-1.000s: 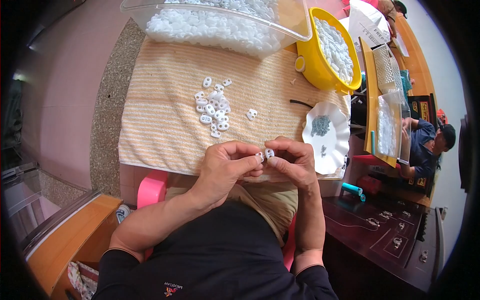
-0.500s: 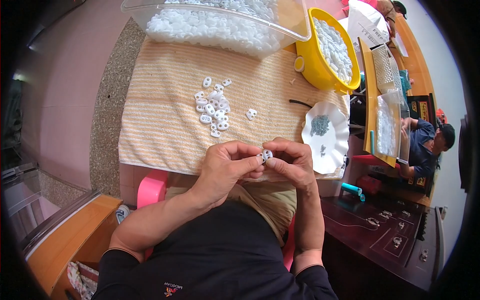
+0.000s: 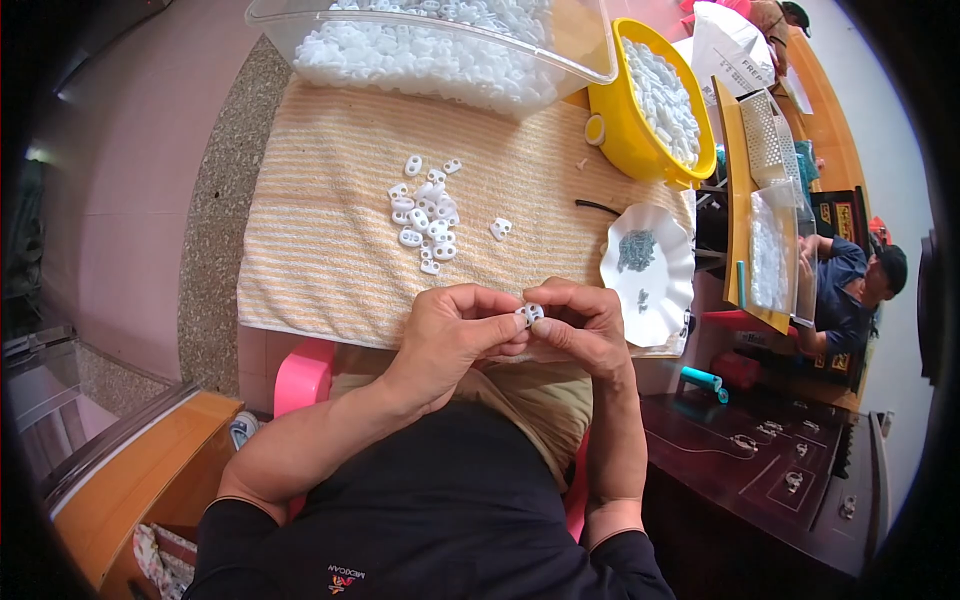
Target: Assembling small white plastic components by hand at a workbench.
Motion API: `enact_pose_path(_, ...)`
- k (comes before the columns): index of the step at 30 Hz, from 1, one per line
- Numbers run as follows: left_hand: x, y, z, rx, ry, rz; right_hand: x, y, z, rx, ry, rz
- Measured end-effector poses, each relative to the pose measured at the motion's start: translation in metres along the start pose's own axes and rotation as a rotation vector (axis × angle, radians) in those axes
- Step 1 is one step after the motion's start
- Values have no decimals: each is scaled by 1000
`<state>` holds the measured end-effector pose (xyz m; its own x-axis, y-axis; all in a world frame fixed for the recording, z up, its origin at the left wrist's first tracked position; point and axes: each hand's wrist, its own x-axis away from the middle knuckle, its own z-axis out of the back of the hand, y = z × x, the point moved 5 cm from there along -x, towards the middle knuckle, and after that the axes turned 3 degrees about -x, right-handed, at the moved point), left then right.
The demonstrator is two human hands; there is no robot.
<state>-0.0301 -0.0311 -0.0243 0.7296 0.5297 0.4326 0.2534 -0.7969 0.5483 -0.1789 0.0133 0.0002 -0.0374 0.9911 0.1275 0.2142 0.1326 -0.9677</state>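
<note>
Just past the towel's near edge, my left hand [image 3: 450,330] and my right hand [image 3: 582,325] meet at their fingertips. Between both thumbs and forefingers they pinch a small white plastic cord lock [image 3: 534,312] with two round holes. Its edges are partly covered by the fingers. Beyond my hands, a loose pile of similar white cord locks [image 3: 425,212] lies on the striped towel [image 3: 330,220]. One cord lock [image 3: 500,230] sits apart, right of the pile. To the right, a white scalloped plate [image 3: 668,285] bears a heap of tiny grey metal pieces [image 3: 637,250], likely springs.
A clear plastic bin [image 3: 560,50] full of white parts stands at the far edge. Beside it is a yellow basket [image 3: 620,130] of white pieces. A thin black strip [image 3: 597,206] lies near the plate. At the right, another person [image 3: 850,290] sits at a wooden table.
Both hands keep the same pinch on the cord lock, which looks very slightly turned. The view has shifted a little; the pile and plate lie as before.
</note>
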Motion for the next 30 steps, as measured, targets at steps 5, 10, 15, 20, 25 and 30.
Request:
enact_pose_path(5, 1, 2, -2, 2, -3, 3, 2, 2, 0, -42, 17, -25)
enact_pose_path(10, 3, 2, -4, 47, -12, 34, 3, 3, 1, -55, 16, -13)
enact_pose_path(15, 2, 3, -6, 94, -64, 41, 4, 2, 0, -105, 52, 12)
enact_pose_path(20, 2, 3, -8, 133, -120, 41, 3, 0, -3, -141, 53, 80)
enact_pose_path(25, 2, 3, -10, 132, -184, 37, 3, -4, -8, -156, 59, 149)
enact_pose_path(30, 3, 4, -12, 129, -222, 39, 2, -8, -14, -153, 59, 200)
